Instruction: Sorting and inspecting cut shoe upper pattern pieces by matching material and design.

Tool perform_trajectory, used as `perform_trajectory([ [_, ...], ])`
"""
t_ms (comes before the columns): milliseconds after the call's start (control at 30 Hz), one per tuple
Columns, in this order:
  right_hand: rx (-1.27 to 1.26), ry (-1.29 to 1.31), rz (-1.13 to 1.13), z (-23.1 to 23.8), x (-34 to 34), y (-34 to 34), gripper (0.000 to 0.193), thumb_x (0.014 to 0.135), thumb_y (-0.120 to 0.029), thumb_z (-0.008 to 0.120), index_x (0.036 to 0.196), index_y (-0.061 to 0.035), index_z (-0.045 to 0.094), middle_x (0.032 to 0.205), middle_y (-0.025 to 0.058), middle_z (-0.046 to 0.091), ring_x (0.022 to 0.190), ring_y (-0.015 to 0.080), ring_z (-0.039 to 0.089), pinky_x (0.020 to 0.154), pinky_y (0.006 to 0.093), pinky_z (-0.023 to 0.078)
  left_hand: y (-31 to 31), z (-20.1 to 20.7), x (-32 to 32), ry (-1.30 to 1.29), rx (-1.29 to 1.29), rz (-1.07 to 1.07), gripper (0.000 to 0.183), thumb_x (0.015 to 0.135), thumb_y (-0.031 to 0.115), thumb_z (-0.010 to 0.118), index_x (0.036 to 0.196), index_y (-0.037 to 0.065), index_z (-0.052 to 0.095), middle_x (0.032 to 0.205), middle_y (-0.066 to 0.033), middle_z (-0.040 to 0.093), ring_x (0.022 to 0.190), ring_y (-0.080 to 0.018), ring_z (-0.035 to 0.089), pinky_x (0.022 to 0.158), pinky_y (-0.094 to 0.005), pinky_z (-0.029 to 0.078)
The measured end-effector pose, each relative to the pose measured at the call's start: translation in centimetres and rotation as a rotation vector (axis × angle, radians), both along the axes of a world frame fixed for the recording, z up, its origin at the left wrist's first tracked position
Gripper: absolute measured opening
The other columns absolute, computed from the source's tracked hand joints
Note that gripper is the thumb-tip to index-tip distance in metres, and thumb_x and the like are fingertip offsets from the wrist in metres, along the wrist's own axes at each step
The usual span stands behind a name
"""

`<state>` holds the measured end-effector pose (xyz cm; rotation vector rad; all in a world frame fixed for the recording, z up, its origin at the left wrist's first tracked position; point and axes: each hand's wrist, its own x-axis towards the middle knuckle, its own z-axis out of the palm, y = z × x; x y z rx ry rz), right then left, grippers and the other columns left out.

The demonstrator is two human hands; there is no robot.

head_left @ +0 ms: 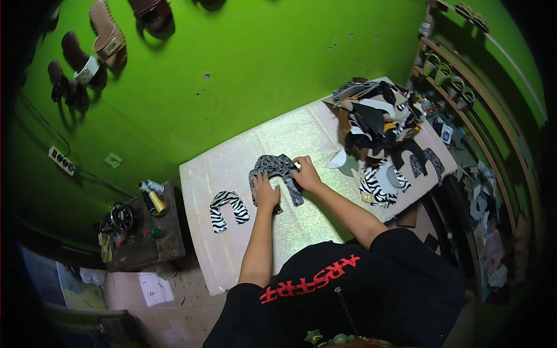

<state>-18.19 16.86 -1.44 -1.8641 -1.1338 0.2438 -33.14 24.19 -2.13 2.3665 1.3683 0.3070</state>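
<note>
On the pale, shimmering table (pixel 313 211) lies an arch-shaped piece of grey and black patterned material (pixel 272 164), perhaps several layers stacked. My left hand (pixel 266 195) rests flat over its left leg, fingers stretched out and thumb spread. At its upper right edge my right hand (pixel 308 175) grips the piece between thumb and fingers; the fingertips are partly hidden. Left of my hands, a zebra-striped arch-shaped piece (pixel 227 204) lies flat and untouched.
A heap of scraps (pixel 374 116) covers the table's far right corner, with zebra-striped cutouts (pixel 377 190) nearer me. A sewing machine (pixel 120 216) and thread spools (pixel 156 201) stand left. Sandals (pixel 108 37) hang on the green wall; a wooden rack (pixel 464 75) holds more shoes.
</note>
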Motion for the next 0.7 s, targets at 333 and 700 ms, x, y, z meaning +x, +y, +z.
perform_trajectory([
  [333, 0.264, 0.180, -0.211, 0.9, 7.9, -11.8, 0.008, 0.076, -0.004, 0.054, 0.082, -0.0005, 0.058, 0.075, 0.0081, 0.052, 0.057, 0.0141, 0.047, 0.053, 0.0250, 0.038, -8.9, 0.4, 9.8, -0.298, -0.038, -0.366, 0.035, 0.074, 0.021, 0.060, 0.106, 0.009, 0.055, 0.126, -0.0212, 0.036, 0.122, -0.0380, 0.025, 0.099, -0.0479, 0.022],
  [700, 0.404, 0.130, -0.704, -2.7, 21.9, -26.3, 0.006, 0.075, -0.002, 0.056, 0.081, -0.0023, 0.058, 0.069, 0.0019, 0.056, 0.052, 0.0064, 0.043, 0.047, 0.0213, 0.035, -19.2, 0.0, 23.7, -0.519, -0.144, -0.734, 0.017, 0.072, 0.013, 0.059, 0.088, 0.006, 0.062, 0.096, -0.0123, 0.058, 0.096, -0.0309, 0.048, 0.086, -0.0385, 0.035],
])
